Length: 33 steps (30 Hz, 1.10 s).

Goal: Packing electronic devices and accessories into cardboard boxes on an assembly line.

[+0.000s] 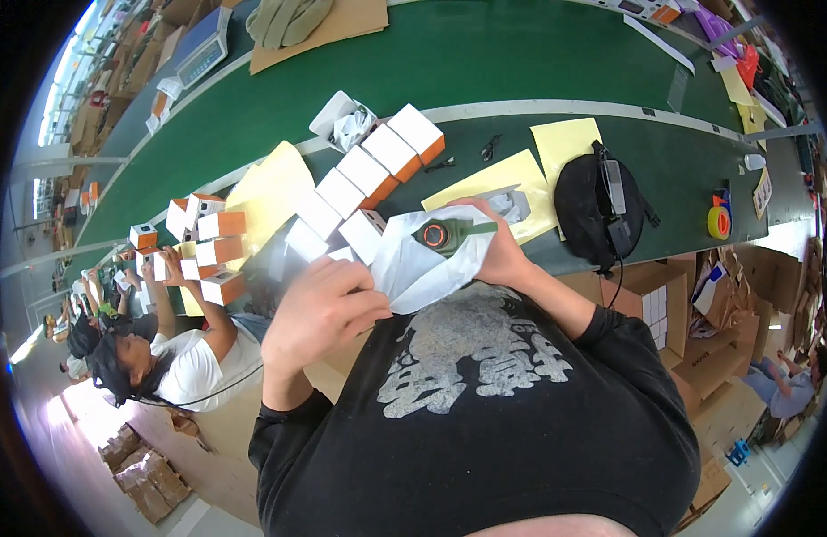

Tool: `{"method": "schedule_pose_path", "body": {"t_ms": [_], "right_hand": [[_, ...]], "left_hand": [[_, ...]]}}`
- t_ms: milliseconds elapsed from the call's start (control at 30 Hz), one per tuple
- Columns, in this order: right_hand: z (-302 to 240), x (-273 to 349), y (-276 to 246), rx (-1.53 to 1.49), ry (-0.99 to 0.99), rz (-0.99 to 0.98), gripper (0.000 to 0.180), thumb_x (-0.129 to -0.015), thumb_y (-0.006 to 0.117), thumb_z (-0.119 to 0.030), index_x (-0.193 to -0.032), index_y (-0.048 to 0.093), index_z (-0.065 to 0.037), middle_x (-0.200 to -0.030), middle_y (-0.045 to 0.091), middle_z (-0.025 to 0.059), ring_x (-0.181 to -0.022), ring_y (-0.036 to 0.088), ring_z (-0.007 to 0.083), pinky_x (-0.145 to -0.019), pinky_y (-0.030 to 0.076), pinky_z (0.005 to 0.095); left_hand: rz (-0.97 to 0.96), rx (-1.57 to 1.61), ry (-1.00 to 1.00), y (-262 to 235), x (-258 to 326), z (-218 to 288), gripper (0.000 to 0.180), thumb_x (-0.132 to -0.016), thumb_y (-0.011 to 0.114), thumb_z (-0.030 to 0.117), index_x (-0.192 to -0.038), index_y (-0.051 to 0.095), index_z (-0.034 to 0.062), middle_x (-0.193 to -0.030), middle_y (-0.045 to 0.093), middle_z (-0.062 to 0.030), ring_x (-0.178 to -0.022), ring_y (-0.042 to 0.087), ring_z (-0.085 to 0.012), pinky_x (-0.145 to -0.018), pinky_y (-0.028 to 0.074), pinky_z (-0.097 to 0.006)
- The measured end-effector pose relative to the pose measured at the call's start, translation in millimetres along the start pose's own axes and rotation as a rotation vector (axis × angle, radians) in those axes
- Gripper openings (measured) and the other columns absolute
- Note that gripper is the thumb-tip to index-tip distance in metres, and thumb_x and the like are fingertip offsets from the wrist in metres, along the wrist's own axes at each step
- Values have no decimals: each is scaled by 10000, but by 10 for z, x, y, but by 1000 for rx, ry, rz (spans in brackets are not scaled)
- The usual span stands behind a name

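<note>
A small dark-green device (439, 235) with a round black face and an orange ring lies in a white sheet of wrapping (400, 268) in front of my chest. From the right side, my right hand (501, 255) grips the device and the wrapping around it; part of its fingers is hidden behind them. My left hand (319, 309) has its fingers curled at the wrapping's lower left edge and pinches it. Just beyond my hands stand white boxes with orange sides (364, 170), set in a slanting row. An opened white box (342, 121) with crumpled white wrapping is behind them.
Yellow sheets (566, 139) lie on the green table (521, 72). A black pouch (579, 210) with a cable and a yellow tape roll (719, 222) are to the right. Cartons (669, 309) stand below the table's right edge. At left, a co-worker (194, 362) reaches toward stacked boxes (219, 237).
</note>
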State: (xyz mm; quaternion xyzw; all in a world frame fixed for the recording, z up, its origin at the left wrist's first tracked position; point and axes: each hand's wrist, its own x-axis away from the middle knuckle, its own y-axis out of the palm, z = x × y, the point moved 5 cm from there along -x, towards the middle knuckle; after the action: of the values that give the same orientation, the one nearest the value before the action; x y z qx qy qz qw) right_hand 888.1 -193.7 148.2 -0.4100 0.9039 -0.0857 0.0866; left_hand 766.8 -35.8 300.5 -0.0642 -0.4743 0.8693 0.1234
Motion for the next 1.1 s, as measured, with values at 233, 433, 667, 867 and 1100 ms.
{"method": "schedule_pose_path", "body": {"t_ms": [233, 433, 667, 867, 1100], "right_hand": [[-6, 35, 90, -29, 101, -117, 795, -607, 854, -208, -1271, 460, -15, -1154, 586, 171, -1088, 589, 350, -919, 481, 393], [-48, 92, 35, 51, 17, -41, 762, -616, 842, -144, -1258, 448, -28, -1186, 553, 172, -1126, 549, 352, -930, 465, 396], [-136, 132, -57, 211, -125, 36, 719, -586, 870, -157, -1186, 492, -42, -1112, 577, 168, -1050, 577, 346, -895, 474, 396], [-233, 206, -14, 288, -86, -58, 718, -592, 826, -152, -1209, 474, -44, -1149, 557, 175, -1090, 547, 368, -903, 478, 427], [-222, 268, 72, 255, -18, -199, 741, -644, 841, -277, -1243, 494, -13, -1152, 580, 179, -1070, 573, 357, -894, 481, 413]], "left_hand": [[343, 291, -222, -349, -12, -341, 96, -683, 736, 36, -747, 687, 90, -764, 554, -35, -737, 555, -202, -665, 440, -335], [328, -221, -26, -167, -294, 113, 154, -739, 737, 128, -877, 681, 92, -779, 560, -32, -738, 571, -208, -679, 423, -339], [20, -265, -114, 175, -428, -61, 371, -700, 774, 191, -1017, 637, 57, -873, 584, -54, -827, 603, -232, -744, 440, -346], [143, -8, -52, 527, -391, -239, 429, -657, 783, 210, -1036, 648, 62, -984, 651, -117, -944, 621, -307, -818, 483, -391], [11, 530, -309, 942, -102, -618, 500, -732, 780, 251, -1153, 616, 34, -1142, 637, -140, -1063, 619, -291, -908, 479, -373]]}}
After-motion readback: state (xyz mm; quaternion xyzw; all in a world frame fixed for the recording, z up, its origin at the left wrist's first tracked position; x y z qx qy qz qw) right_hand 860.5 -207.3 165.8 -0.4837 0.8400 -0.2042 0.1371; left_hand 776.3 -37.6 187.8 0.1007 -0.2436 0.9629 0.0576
